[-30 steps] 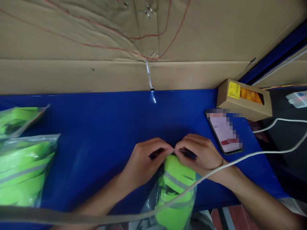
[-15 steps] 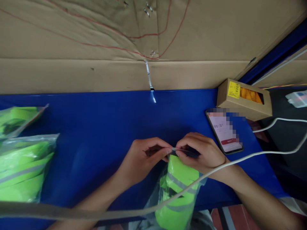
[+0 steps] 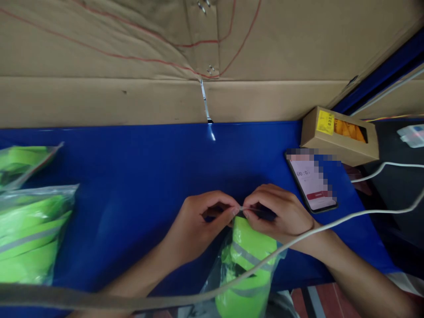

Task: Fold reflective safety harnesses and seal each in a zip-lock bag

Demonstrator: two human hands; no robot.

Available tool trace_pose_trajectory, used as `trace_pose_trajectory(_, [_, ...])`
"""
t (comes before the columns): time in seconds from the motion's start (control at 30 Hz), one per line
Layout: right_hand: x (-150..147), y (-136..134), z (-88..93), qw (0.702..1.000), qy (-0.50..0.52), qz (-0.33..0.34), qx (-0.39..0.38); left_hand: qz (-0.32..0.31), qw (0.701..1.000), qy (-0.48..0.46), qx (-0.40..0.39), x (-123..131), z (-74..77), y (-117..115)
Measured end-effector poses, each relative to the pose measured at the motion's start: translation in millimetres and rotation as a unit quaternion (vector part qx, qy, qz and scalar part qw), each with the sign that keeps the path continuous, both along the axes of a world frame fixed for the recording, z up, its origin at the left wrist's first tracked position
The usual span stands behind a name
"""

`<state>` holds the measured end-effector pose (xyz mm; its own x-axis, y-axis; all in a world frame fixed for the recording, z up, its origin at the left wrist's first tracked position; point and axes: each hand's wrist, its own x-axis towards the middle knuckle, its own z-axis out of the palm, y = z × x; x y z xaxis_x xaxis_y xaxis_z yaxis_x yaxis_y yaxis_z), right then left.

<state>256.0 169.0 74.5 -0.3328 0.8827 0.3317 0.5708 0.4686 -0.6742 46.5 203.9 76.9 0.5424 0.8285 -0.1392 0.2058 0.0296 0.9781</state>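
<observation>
A clear plastic bag [image 3: 247, 265] holds folded neon-green fabric with grey reflective stripes and hangs at the table's near edge. Its top edge is pinched between thumb and fingers of my left hand [image 3: 202, 223]. Close beside it, fingertips nearly touching, my right hand [image 3: 280, 212] pinches the same edge. Whether the bag's mouth is sealed cannot be made out. A pale cable crosses in front of the bag and my right wrist.
Two more bags of neon-green fabric, one nearer [image 3: 31, 238] and one farther [image 3: 28, 161], lie at left. A phone [image 3: 311, 181] showing a timer lies right, before a cardboard box [image 3: 339, 137]. The white cable [image 3: 364, 213] spans the foreground. A brown panel [image 3: 132, 101] stands behind the blue table [image 3: 132, 163].
Both hands keep pinching the bag's top edge; my left fingertips have shifted slightly right, closer to my right ones. The view has moved a little.
</observation>
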Motion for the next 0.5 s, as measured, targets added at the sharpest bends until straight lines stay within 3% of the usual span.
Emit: trace_pose_trajectory(0.5, [-1.7, -3.6, 4.9, 0.999, -0.015, 0.014, 0.031, -0.039, 0.997, -0.016, 0.068, -2.3, -1.2, -0.2])
